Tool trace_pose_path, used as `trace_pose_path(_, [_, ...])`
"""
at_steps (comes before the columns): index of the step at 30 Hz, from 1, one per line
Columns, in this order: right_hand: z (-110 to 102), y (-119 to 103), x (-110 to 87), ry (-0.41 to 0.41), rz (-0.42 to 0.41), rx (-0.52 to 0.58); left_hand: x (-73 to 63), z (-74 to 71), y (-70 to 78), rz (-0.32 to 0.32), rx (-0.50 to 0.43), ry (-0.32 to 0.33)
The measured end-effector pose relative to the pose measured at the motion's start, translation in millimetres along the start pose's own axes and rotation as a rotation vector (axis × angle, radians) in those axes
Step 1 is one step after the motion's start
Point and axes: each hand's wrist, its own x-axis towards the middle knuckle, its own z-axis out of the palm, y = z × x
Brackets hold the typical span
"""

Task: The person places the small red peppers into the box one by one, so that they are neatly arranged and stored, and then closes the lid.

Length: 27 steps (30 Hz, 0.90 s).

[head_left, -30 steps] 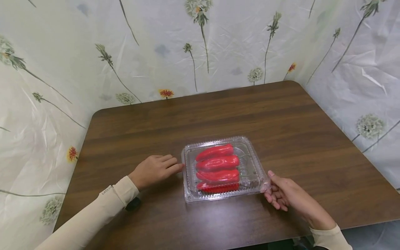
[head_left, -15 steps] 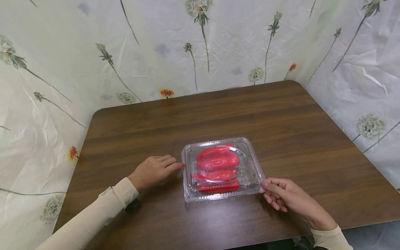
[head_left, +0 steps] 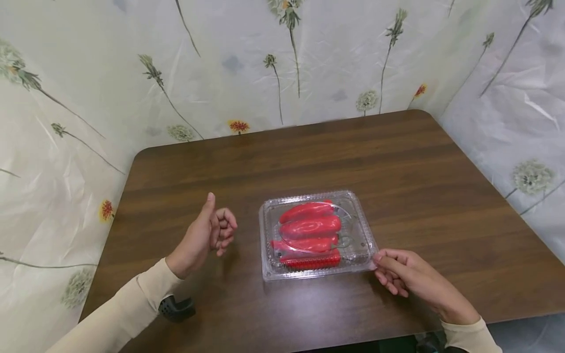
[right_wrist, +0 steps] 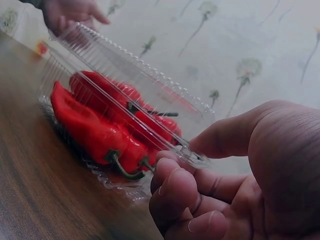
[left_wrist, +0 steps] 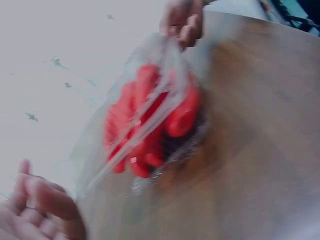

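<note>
A clear plastic clamshell container [head_left: 364,238] lies on the brown table, with several long red peppers [head_left: 311,226] inside. Green stems show at the peppers' right ends in the right wrist view. My right hand [head_left: 408,272] pinches the container's near right corner between thumb and fingers. To the container's left, my left hand [head_left: 204,236] is off the plastic, thumb up and fingers loosely bent, holding nothing. The lid [right_wrist: 135,67] covers the peppers; in the right wrist view its rim looks raised from the base at the side, and I cannot tell whether it is latched.
The wood-grain table [head_left: 198,176] has rounded far corners. A flower-printed plastic sheet [head_left: 318,59] hangs behind it and along both sides. A dark device [head_left: 176,308] is strapped under my left wrist.
My left hand has left the container's left edge, moving left and turning thumb up. My right thumb, raised a second ago, has come down onto the corner. The container stays nearly in place.
</note>
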Motion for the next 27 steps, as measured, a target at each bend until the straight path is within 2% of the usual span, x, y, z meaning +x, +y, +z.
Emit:
trace_pose_path(1, [-0.1, 0.1, -0.4, 0.000, 0.002, 0.001, -2.0, 2.8, -0.7, -0.072, -0.004, -0.040])
trace_pose_path(3, [-0.3, 0.3, -0.5, 0.002, 0.000, -0.002, -7.6, 10.4, -6.7, -0.155, 0.077, -0.117])
trace_pose_path(6, [-0.5, 0.1, 0.0, 0.003, -0.008, -0.004, -17.9, 26.2, -19.2, -0.233, 0.174, -0.213])
trace_pose_path(9, [-0.9, 0.1, 0.3, 0.007, -0.011, -0.003, -28.1, 41.1, -30.4, -0.268, 0.182, -0.291])
trace_pose_path(12, [-0.9, 1.3, 0.2, 0.003, -0.011, 0.003, -34.2, 50.7, -39.9, -0.286, 0.118, -0.352])
trace_pose_path(15, [-1.1, 1.6, 0.4, 0.000, -0.011, 0.004, -36.7, 55.3, -45.2, -0.282, 0.061, -0.381])
trace_pose_path(27, [-0.5, 1.8, 0.0, -0.002, -0.008, 0.004, -36.4, 61.2, -52.5, -0.262, -0.027, -0.395])
